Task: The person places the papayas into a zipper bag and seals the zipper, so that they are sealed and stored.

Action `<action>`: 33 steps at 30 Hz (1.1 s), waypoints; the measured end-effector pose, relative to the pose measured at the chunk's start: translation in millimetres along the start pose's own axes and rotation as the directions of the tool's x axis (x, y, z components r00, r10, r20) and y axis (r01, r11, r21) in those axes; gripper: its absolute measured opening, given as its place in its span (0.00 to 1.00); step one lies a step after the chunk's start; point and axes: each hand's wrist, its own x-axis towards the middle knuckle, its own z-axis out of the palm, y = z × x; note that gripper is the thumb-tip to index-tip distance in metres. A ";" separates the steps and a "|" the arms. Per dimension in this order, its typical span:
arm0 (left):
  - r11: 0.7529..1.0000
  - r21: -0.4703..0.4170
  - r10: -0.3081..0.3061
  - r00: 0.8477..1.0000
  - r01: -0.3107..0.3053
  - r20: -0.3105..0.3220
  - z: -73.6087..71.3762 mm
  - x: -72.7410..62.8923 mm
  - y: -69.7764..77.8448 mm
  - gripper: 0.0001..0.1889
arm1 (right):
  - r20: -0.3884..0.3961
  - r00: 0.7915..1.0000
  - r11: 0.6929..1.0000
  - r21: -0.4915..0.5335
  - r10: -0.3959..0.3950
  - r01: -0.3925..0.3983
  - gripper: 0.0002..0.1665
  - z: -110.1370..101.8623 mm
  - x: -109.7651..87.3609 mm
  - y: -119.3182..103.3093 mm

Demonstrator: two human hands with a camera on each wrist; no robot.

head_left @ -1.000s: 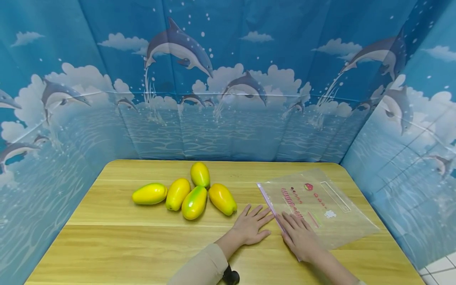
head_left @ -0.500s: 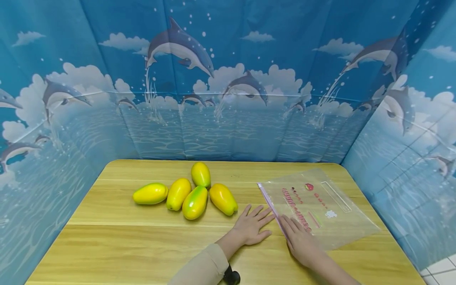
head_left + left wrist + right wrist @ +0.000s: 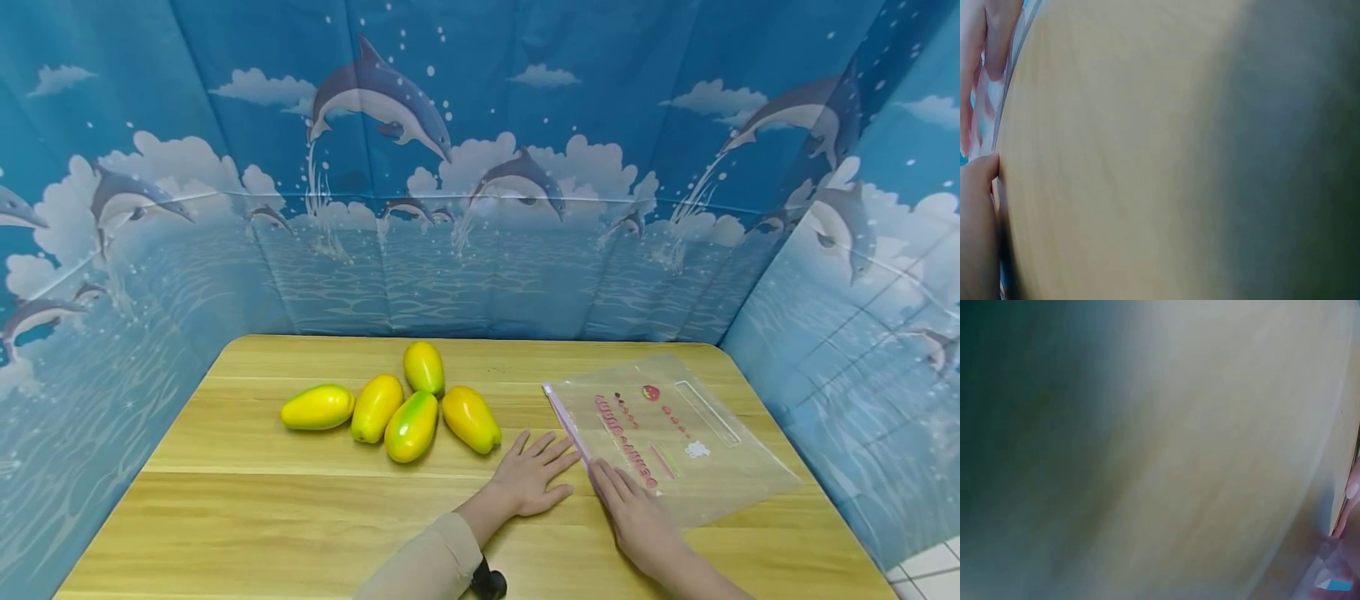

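Note:
A clear zip bag (image 3: pixel 723 471) with pink print and a lilac zip edge lies flat at the right of the table. My left hand (image 3: pixel 528 483) lies palm down with fingers spread, its fingertips right at the zip edge. Over the lower part of that edge rests my right hand (image 3: pixel 641 517), fingers straight and close together, hiding the bag's near corner. In the left wrist view a thumb (image 3: pixel 977 212) shows beside the bag's edge. The right wrist view is mostly blurred tabletop, with part of a hand (image 3: pixel 1352 544) at its right side.
Several yellow-green mango-like fruits (image 3: pixel 411 427) lie grouped left of the hands on the wooden table (image 3: pixel 262 525). A black device (image 3: pixel 489 583) sits under the left sleeve (image 3: pixel 427 558). A dolphin-print curtain (image 3: pixel 480 275) encloses the back and sides.
My right hand has slid a little along the zip edge toward the near side, uncovering more of the pink print. The left hand, the bag and the fruits stay in place.

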 end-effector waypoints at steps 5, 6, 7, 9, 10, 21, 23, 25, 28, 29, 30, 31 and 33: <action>1.000 0.012 -0.001 1.000 0.001 -0.009 1.4 0.2 -0.2 0.28 | -0.075 0.996 0.999 0.000 -0.049 0.049 0.35 2.8 -2.7 2.4; 1.000 0.013 -0.001 1.000 0.001 -0.010 1.6 0.3 -0.3 0.29 | -0.090 0.994 0.998 0.003 -0.055 0.056 0.37 2.7 -2.9 2.6; 1.000 0.013 -0.001 1.000 0.002 -0.011 1.6 0.4 -0.3 0.29 | -0.102 0.993 0.998 0.003 -0.060 0.061 0.38 2.4 -3.1 2.9; 1.000 0.013 -0.002 1.000 0.002 -0.013 1.4 0.5 -0.2 0.29 | -0.121 0.990 0.998 0.007 -0.066 0.067 0.42 1.5 -3.0 3.0; 1.000 0.013 -0.002 1.000 0.003 -0.012 1.3 0.5 -0.2 0.29 | -0.127 0.990 0.998 0.007 -0.069 0.070 0.44 1.0 -2.9 3.0; 1.000 -0.005 -0.004 1.000 0.004 0.002 -0.1 0.0 0.3 0.29 | -0.123 0.990 0.997 -0.050 -0.066 0.060 0.48 2.3 -4.2 4.5; 1.000 -0.008 -0.004 1.000 0.004 0.004 -0.9 -0.3 0.4 0.29 | -0.126 0.990 0.996 -0.057 -0.070 0.063 0.47 2.7 -4.3 4.9; 1.000 -0.010 -0.002 1.000 0.002 0.003 -1.3 -0.4 0.5 0.28 | -0.132 0.989 0.996 -0.061 -0.074 0.066 0.47 3.2 -4.2 5.4; 1.000 -0.015 0.003 1.000 -0.003 -0.004 -1.8 -0.8 0.4 0.28 | -0.140 0.988 0.997 -0.053 -0.069 0.062 0.44 3.7 -3.6 5.8; 1.000 -0.017 0.005 1.000 -0.005 -0.007 -1.8 -0.8 0.3 0.28 | -0.144 0.988 0.997 -0.047 -0.063 0.057 0.43 4.1 -3.2 6.1; 1.000 -0.018 0.007 1.000 -0.007 -0.008 -1.9 -0.7 0.1 0.28 | -0.153 0.986 0.998 -0.038 -0.060 0.055 0.42 4.2 -2.7 6.2; 1.000 -0.020 0.008 1.000 -0.009 -0.009 -1.8 -0.8 0.0 0.28 | -0.161 0.985 0.998 -0.029 -0.054 0.050 0.42 4.1 -2.4 6.2; 1.000 -0.023 0.011 1.000 -0.011 -0.011 -1.7 -1.0 -0.2 0.28 | -0.178 0.983 0.999 -0.008 -0.035 0.034 0.44 4.0 -1.8 6.5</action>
